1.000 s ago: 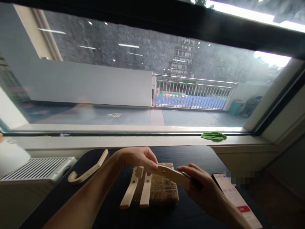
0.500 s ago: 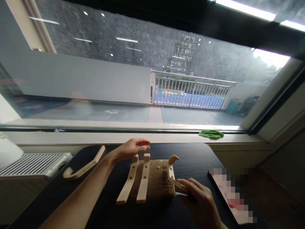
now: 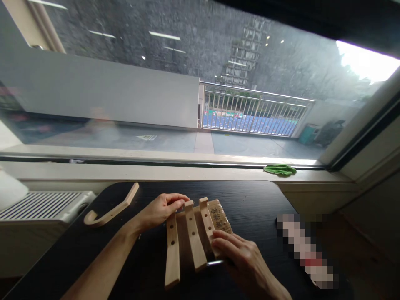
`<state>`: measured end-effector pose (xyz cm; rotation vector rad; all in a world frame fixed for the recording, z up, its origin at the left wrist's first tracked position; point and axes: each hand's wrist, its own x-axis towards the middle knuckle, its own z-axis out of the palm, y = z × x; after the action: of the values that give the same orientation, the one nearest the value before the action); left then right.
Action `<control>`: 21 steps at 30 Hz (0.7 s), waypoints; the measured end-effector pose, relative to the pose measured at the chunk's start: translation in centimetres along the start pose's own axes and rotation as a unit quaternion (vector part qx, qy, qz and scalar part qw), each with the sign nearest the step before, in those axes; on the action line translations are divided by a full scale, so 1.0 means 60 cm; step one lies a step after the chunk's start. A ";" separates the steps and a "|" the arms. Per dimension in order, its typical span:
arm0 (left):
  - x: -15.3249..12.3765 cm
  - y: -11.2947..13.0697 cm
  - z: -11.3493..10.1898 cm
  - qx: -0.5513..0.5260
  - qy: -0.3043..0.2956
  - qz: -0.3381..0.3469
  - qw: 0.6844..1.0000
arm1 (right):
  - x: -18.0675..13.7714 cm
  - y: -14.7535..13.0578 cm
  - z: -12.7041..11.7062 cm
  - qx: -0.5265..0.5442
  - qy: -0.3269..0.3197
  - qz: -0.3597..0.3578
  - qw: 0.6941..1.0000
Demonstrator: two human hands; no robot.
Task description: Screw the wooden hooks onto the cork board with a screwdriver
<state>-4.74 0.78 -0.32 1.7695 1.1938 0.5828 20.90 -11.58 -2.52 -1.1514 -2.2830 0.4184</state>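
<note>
On the dark table (image 3: 256, 200), wooden slats (image 3: 193, 237) are held steady by the loosely curled left hand (image 3: 161, 210), a metal tool (image 3: 215, 263) clasped in the right hand (image 3: 240, 258).

A wide window (image 3: 187, 83) fills the wall ahead and looks onto a grey terrace with a metal railing (image 3: 256, 114). Daylight glares in at the upper right. A green cloth (image 3: 280, 169) lies on the pale sill (image 3: 156, 171). Below it, a black worktop (image 3: 256, 200) sits beside a white slatted heater (image 3: 40, 206) on the left.
</note>
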 end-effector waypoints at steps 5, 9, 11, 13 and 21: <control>0.003 -0.007 -0.003 -0.008 -0.016 -0.014 1.000 | -0.002 0.005 0.009 0.027 -0.005 0.013 1.000; 0.007 -0.008 -0.007 -0.018 -0.031 -0.018 0.999 | 0.000 0.000 0.000 0.007 -0.013 0.020 1.000; 0.008 -0.005 -0.009 -0.015 -0.040 -0.016 0.999 | 0.003 -0.003 -0.006 -0.013 -0.019 0.019 1.000; 0.008 0.001 -0.011 -0.014 -0.048 -0.014 0.999 | 0.005 -0.004 -0.011 -0.031 -0.024 0.015 0.999; 0.010 0.004 -0.015 0.006 -0.066 -0.020 0.998 | -0.001 0.012 -0.008 -0.045 -0.013 0.005 0.999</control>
<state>-5.05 1.68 0.24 1.7620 1.1412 0.4298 21.67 -11.19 -2.47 -1.2079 -2.3404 0.3392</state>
